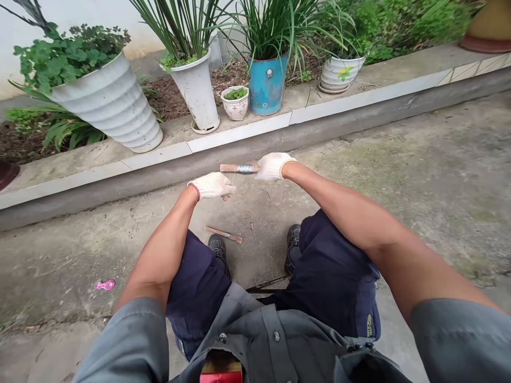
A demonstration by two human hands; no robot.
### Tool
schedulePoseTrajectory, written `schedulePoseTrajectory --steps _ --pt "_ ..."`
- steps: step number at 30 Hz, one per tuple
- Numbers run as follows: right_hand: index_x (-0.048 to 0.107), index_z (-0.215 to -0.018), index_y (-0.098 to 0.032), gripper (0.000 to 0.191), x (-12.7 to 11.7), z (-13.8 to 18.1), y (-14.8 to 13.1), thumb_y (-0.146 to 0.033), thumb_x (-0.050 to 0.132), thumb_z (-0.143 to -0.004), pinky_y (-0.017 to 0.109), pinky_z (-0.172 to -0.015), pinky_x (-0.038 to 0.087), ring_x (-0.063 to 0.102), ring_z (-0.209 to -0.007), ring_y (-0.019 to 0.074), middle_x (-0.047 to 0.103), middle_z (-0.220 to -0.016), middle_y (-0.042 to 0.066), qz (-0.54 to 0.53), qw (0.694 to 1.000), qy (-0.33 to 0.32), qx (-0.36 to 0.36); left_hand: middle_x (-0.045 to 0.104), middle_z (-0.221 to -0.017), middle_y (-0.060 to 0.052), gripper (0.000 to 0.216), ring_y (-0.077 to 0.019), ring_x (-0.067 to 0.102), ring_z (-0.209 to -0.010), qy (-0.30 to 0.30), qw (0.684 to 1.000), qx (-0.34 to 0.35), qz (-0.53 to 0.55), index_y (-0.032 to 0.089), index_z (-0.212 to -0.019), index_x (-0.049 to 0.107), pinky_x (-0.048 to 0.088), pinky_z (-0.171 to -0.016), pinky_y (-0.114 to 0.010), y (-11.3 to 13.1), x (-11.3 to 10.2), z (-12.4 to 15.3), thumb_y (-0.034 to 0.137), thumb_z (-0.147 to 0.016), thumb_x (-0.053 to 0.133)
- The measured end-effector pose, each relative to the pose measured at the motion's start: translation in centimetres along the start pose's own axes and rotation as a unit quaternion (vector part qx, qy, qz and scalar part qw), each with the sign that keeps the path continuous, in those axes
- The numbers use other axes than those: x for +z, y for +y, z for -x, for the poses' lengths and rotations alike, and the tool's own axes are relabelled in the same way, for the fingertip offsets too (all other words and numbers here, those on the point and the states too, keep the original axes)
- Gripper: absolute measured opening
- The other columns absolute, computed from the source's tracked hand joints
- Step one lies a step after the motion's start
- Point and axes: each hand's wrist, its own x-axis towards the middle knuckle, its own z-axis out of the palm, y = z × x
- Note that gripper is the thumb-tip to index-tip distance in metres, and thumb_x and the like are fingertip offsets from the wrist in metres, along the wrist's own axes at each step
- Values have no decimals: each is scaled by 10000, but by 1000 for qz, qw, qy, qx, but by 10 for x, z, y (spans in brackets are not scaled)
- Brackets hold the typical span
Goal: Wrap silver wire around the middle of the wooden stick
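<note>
- Concrete ground: rough, gritty from here. Anything set down won't slide much, I'd guess.
- Raised ledge: tile-edged, potted plants on it, just beyond the hands.
- Right hand: knit glove, fingers closed round the right end of the wooden stick. Glove should grip bare wood well.
- Left hand: gloved, just below and left of the stick, fingers bunched together. Can't tell if they pinch anything.
- Wooden stick: up in front of the person, about level, left end bare. Reads light and rigid, not fragile; expect no flex. Hold by the bare ends, keep off the middle.
- Second stick: on the ground by the left shoe, also wound mid-length. Should handle much the same; pick up by either bare end.
- Wire winding: silvery, packed round the held stick. Probably slick and springy; squeezing could shift turns.
- Thin strand: seems to run down from the winding toward the left hand. Likely bendy, could kink; pinch it lightly.
</note>
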Motion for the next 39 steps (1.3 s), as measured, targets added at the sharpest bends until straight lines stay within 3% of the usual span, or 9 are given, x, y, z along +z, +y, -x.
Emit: schedulePoseTrajectory --steps 2,5,10,15,20,25,32,36,39 --pt "729 -968 -162 452 -8 6 0 -586 663 -826 302 -640 445 672 -781 246 710 -823 133 -37 998 48 -18 764 -765 -39 382 -156 566 -631 -10 1000 -10 6 195 -746 784 371 -564 -251 -4 -1 0 463 -865 540" --pt "695 -960 -178 450 -16 25 0 -614 626 -871 266 -602 433 638 -676 180 688 -759 77 -139 986 30 -88 763 -780 -35 351 -161 567 -625 -6 999 -27 35 203 -751 775 369 -548 -253 -14 -4 1 473 -842 571" --pt "679 -970 -186 486 -10 48 -1 -628 751 -781 247 -556 444 593 -592 139 663 -707 35 -262 942 -134 -162 704 -724 -32 287 -158 521 -621 35 998 -11 50 168 -787 753 359 -560 -266 -24 -7 1 435 -793 647" --pt "730 -938 -153 530 11 36 -6 -628 783 -708 285 -549 466 606 -605 180 636 -645 36 -156 946 -262 -110 690 -696 -24 395 -143 505 -599 84 996 -33 17 184 -748 761 356 -559 -269 -13 -7 5 489 -872 543" --pt "763 -923 -134 448 9 8 -8 -538 745 -730 338 -606 476 660 -690 250 676 -705 106 26 991 -128 -28 731 -701 -30 392 -163 570 -613 18 999 -28 7 203 -718 770 377 -546 -265 4 -1 5 512 -833 559" --pt "729 -982 -169 461 -12 14 0 -600 653 -838 304 -598 466 658 -669 218 687 -756 103 -80 996 -19 -38 748 -736 -48 373 -173 583 -633 -7 999 -22 25 208 -730 779 389 -549 -268 -5 2 -2 514 -814 582" --pt "667 -953 -178 515 -8 50 -1 -640 773 -752 244 -528 473 607 -587 141 639 -699 24 -268 933 -186 -151 691 -726 -37 279 -153 515 -606 40 999 8 14 178 -742 731 370 -562 -266 -27 -4 -2 432 -801 632" --pt "699 -963 -145 594 9 36 -5 -631 838 -652 266 -519 491 607 -569 156 631 -660 17 -184 930 -297 -110 673 -671 -37 397 -156 514 -570 68 997 -23 -17 190 -706 739 349 -543 -276 -18 -3 0 491 -863 532" --pt "725 -931 -121 520 15 17 -8 -569 816 -681 313 -544 496 634 -596 202 653 -671 68 -70 967 -240 -39 704 -676 -48 406 -164 536 -571 46 998 -30 -26 193 -693 749 350 -532 -280 -6 0 0 506 -848 543"
